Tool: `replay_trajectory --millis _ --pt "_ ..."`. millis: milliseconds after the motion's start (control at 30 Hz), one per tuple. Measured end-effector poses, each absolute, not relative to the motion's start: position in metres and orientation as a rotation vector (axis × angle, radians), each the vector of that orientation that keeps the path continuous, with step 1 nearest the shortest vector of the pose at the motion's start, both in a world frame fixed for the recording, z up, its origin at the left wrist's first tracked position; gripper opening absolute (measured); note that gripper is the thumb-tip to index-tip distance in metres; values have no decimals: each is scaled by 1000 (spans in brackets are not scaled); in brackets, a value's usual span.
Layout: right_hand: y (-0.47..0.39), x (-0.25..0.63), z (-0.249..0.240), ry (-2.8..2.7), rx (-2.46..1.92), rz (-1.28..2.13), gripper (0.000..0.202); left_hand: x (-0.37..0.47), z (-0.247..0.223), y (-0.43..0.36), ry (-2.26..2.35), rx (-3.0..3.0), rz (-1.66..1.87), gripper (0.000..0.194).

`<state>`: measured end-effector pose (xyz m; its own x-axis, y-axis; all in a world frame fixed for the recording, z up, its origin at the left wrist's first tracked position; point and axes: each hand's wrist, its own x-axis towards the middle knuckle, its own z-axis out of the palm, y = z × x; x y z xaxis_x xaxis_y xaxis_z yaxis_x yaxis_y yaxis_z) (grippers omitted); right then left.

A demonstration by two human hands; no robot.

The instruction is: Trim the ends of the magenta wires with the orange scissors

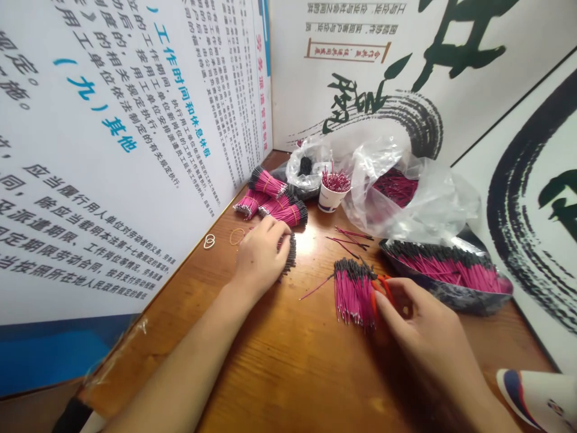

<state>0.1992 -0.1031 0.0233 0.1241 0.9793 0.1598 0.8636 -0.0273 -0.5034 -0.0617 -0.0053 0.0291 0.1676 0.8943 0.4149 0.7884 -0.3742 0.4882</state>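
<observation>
Stretching before pink wires (354,294) and right hand (421,325), broad tabletop (293,367)

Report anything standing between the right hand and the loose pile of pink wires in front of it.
Only the orange tool in the right hand comes between, at the right edge of the wire pile; nothing else visible does.
</observation>
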Motion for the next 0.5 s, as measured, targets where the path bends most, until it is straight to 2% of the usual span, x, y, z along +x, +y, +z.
replay_trajectory --millis 167,300,400,500 --pt "-98 219 34 -1795 -2470 303 30 -69 20 1 1775 2220 800 13" --pt "-94 217 45 -1841 -2629 365 33 -63 24 2 1752 2180 827 15" --pt "-104 213 63 -1850 -2483 300 31 -59 52 -18 1523 2097 890 14" --pt "-136 219 72 -2000 -1801 226 17 -71 82 -71 992 1984 708 22"
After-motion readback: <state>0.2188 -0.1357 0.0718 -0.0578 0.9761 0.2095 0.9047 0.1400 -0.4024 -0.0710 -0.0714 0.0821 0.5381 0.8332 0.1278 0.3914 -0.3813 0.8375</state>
